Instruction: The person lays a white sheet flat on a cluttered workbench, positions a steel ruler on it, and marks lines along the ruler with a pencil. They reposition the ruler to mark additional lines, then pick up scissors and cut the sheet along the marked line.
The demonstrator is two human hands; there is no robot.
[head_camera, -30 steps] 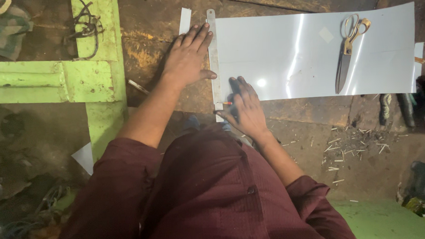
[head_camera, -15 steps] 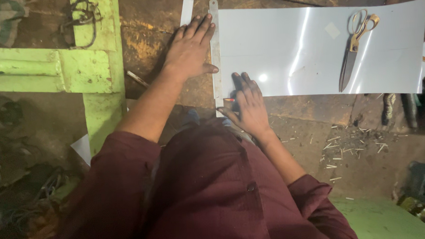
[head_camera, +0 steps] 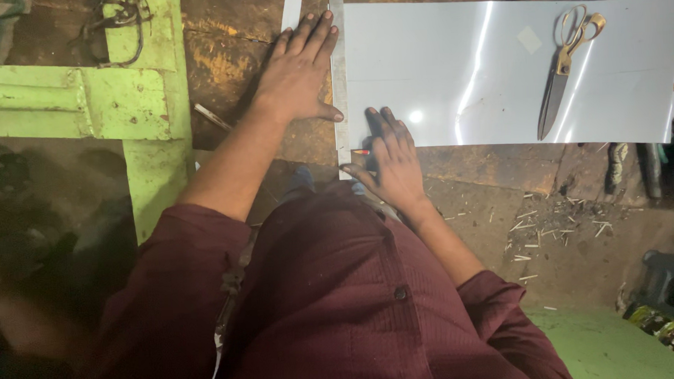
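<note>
Items as I see them: white sheet (head_camera: 499, 76) flat on the worn workbench (head_camera: 218, 58); metal ruler (head_camera: 339, 76) along its left edge, pinned by my left hand (head_camera: 298, 70), fingers spread; right hand (head_camera: 392, 160) pinching a pencil (head_camera: 360, 152) by the ruler; scissors (head_camera: 566, 66) on the sheet's right part.
</note>
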